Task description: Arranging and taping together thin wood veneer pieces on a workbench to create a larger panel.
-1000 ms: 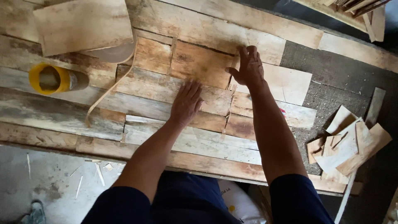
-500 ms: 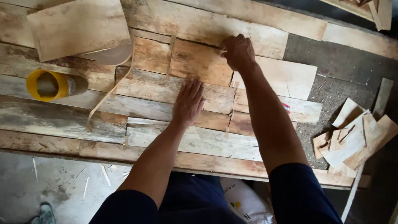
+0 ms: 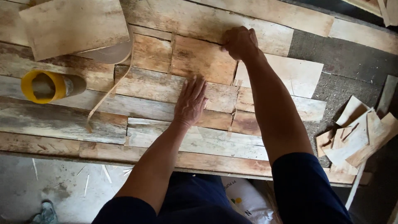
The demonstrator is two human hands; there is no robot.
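My left hand [image 3: 190, 101] lies flat, fingers spread, pressing on overlapping thin wood veneer sheets [image 3: 166, 89] laid across a work table. My right hand [image 3: 240, 41] is farther away, curled into a fist at the top right corner of a brownish veneer piece [image 3: 203, 60]; whether it pinches the edge or a thin strip there is hidden by the fingers. A pale veneer sheet [image 3: 298, 74] lies just right of that arm.
A yellow-rimmed roll of tape [image 3: 45, 85] lies on its side at the left. A loose veneer board [image 3: 74, 27] rests at the top left over a pale round object. Veneer scraps [image 3: 356, 137] are piled at the right. A white bag [image 3: 244, 199] lies below the table edge.
My right hand went from flat and open on the veneer to a closed fist at the brown piece's corner. My left hand stayed pressed flat in the same place.
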